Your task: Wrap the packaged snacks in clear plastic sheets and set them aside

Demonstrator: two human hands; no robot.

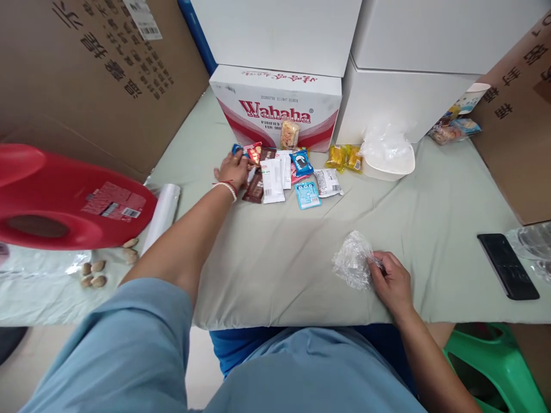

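Observation:
My left hand reaches to the left end of a pile of small wrapped snacks, palm down and fingers apart. Its fingertips touch or lie close to a blue packet and a red packet. Beside it in the pile are a brown packet, white packets, a dark blue packet, a light blue packet and a white-and-grey packet. Nearer the table's front edge, my right hand pinches a crumpled clear plastic bag, which rests on the cloth.
A Wahaha carton stands behind the snacks, with a wrapped snack against it. Right of them are yellow packets and a white bowl holding clear plastic. A red jug, white roll, walnuts and phone flank the sides.

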